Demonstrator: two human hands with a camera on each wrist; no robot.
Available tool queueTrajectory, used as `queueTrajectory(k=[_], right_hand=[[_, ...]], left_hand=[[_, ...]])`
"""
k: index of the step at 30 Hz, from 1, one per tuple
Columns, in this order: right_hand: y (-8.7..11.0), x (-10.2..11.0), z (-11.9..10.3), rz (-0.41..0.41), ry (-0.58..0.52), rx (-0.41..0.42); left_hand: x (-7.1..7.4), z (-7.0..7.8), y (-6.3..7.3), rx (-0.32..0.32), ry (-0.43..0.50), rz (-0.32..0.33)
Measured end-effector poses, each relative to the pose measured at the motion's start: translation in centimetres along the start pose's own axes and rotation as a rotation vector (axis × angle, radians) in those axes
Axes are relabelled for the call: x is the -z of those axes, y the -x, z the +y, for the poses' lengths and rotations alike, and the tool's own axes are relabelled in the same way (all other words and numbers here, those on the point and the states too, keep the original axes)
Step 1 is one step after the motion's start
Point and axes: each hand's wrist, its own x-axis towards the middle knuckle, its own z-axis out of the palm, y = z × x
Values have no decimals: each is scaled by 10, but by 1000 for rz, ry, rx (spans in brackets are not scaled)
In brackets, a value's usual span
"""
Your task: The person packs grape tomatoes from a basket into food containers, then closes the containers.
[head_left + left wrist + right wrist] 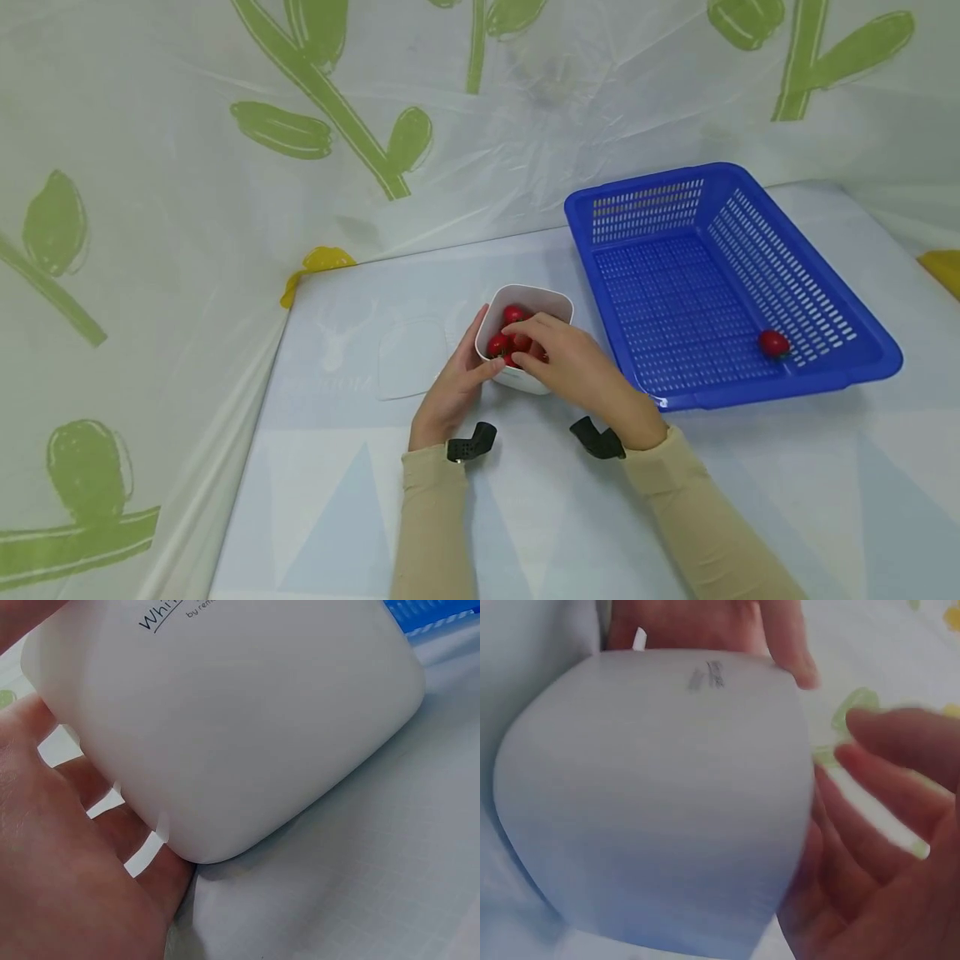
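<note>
A white container [519,382] with rounded corners stands on the table, several cherry tomatoes [513,314] inside it. My left hand [452,389] grips its left side, thumb at the near rim and fingers along the outer wall. In the left wrist view those fingers lie against the container's white wall [262,735]. Over the container's mouth, my right hand [573,360] reaches in from the right with bent fingers close above the tomatoes. The right wrist view shows a gap between its thumb and index finger, with nothing in it. Its other fingers are partly hidden behind the container.
A blue plastic basket [600,292] stands to the right, with one cherry tomato [773,343] in its near right part. Left of the container lies a pale, flat, rounded-square piece [411,358] like a lid. A patterned sheet [480,167] hangs behind the table.
</note>
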Motion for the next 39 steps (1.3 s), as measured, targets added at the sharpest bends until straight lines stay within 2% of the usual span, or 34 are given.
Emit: queueTrajectory(k=[5, 11, 18, 24, 29, 32, 39], right_hand=[[2, 10, -1, -76, -132, 27], [8, 28, -5, -182, -220, 31], [15, 46, 1, -349, -348, -30], [17, 53, 10, -438, -472, -96], [18, 67, 13, -477, -455, -124], [19, 78, 15, -484, -417, -115], [24, 106, 29, -494, -309, -160]], left_hand=[[0, -1, -1, -13, 8, -7], [1, -3, -1, -11, -7, -1], [-1, -2, -1, -4, -14, 2], [-1, -1, -1, -5, -24, 27], [1, -2, 0, -16, -13, 25], [2, -2, 0, -28, 0, 26], [2, 0, -1, -25, 22, 15]])
